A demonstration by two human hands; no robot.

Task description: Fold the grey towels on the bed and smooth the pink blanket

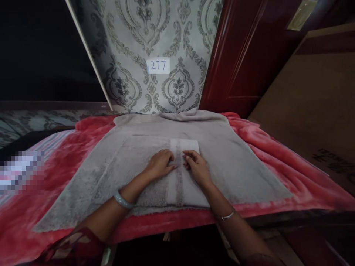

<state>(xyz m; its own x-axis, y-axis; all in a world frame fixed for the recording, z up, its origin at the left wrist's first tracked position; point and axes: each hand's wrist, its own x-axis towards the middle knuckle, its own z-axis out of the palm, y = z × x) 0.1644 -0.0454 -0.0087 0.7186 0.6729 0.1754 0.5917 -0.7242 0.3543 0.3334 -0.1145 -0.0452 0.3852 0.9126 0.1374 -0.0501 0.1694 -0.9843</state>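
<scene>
A folded grey towel (149, 184) with pale and darker bands and a white right part lies flat on a larger grey cloth (233, 166). Over the bands, my left hand (162, 164) rests on or just above the towel, its fingers bent and thumb apart, with nothing visible between them. To its right, my right hand (196, 166) is over the white part, fingers loosely curled and separate, holding nothing that I can see. Whether the fingertips touch the fabric is unclear.
Beneath the grey cloth spreads a red plush blanket (280, 159). A large dark screen (50, 55) stands at the left. On the patterned wall is a paper label (158, 65) reading 277. A cardboard box (310, 96) leans at the right beside a dark red door (235, 55).
</scene>
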